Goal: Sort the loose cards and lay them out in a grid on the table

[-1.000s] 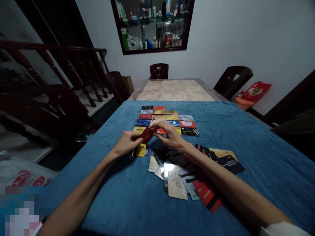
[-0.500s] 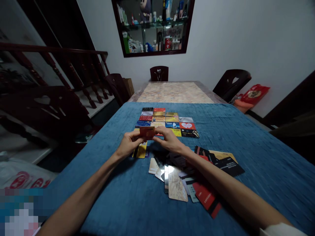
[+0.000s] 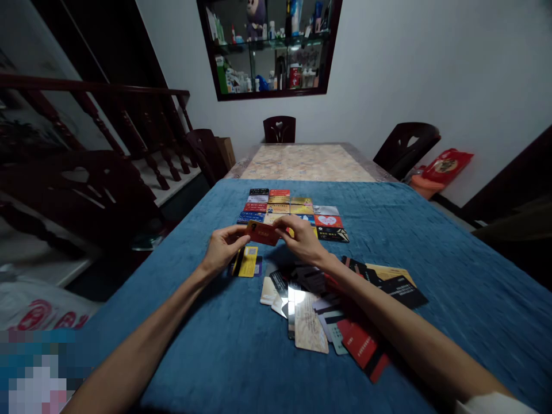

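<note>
A red card (image 3: 262, 233) is held up between my two hands, tilted slightly down to the right. My left hand (image 3: 223, 248) pinches its left end between thumb and fingers. At the right end, my right hand (image 3: 302, 238) grips the card's edge. Behind it lie several cards in rows, among them a red card with a white heart (image 3: 328, 221) and a black card (image 3: 333, 234); my hands hide part of these rows. Just below my left hand, a yellow card (image 3: 246, 263) overlaps a purple one.
A loose spread of cards lies under and beside my right forearm, including a beige card (image 3: 311, 322) and a black card (image 3: 404, 289). All rest on a blue cloth (image 3: 207, 351). Dark chairs (image 3: 407, 148) stand around the table; a wooden railing (image 3: 95, 86) is at left.
The red card has turned from a steep slant to facing me, then to a slight tilt down to the right. Both hands stay on it. The yellow card below now shows more.
</note>
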Tool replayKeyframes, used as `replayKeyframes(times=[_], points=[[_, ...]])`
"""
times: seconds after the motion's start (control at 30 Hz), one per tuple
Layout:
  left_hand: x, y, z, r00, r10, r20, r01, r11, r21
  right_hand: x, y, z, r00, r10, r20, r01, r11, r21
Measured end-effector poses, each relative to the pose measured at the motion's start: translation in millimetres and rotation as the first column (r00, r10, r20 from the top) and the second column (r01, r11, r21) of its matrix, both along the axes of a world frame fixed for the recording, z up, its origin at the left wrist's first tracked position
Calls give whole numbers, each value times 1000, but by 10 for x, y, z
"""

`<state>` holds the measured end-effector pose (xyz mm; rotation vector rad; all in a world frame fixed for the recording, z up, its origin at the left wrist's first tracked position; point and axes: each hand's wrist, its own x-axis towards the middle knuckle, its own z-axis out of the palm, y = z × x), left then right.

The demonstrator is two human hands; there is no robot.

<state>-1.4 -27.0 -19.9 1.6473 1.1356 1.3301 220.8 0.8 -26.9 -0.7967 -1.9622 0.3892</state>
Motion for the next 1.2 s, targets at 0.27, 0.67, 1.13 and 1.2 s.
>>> replayKeyframes(times=[0.27,0.67,1.13,1.2], points=[[-15,76,-175,982,59,-180,-47,997,69,59,0,-4,937,-87,339,73,996,52],[34,7,-204,875,87,-476,-13,988,156,41,-97,104,763,-169,624,139,986,97],[27,149,-170,934,107,-340,-73,991,109,68,-161,307,696,-272,665,130,958,256],[42,170,-134,951,77,-299,-54,995,85,75,-172,350,682,-290,671,128,951,281]])
